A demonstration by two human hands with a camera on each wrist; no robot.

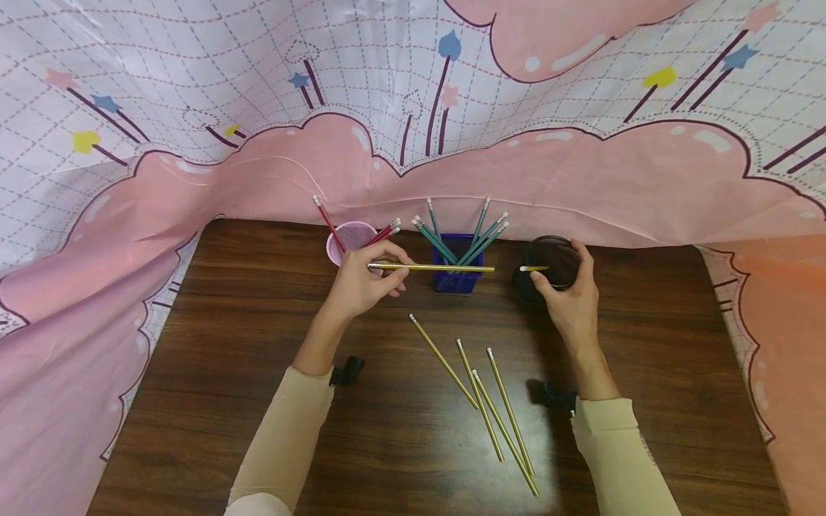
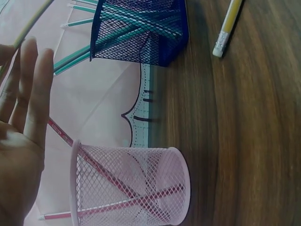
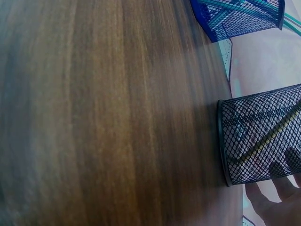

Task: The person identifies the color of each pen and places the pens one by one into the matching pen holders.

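Observation:
My left hand (image 1: 366, 281) pinches a gold-yellow pencil (image 1: 452, 269) between thumb and fingers. The pencil lies level in the air, its eraser end at the hand and its other end pointing right, past the front of the blue mesh holder (image 1: 454, 284). At the right, the thumb and fingers of my right hand (image 1: 574, 301) grip a black mesh pencil cup (image 3: 263, 136). One yellow pencil (image 1: 537, 269) leans inside that cup, its white eraser above the rim. Several gold-yellow pencils (image 1: 444, 361) lie loose on the table between my forearms.
Green pencils (image 1: 484, 244) stand in the blue holder. Behind my left hand is a pink mesh cup (image 1: 332, 247) with red pencils (image 1: 328, 221). All three holders line the back of the brown wooden table (image 1: 245, 344), against a patterned pink cloth (image 1: 258, 179).

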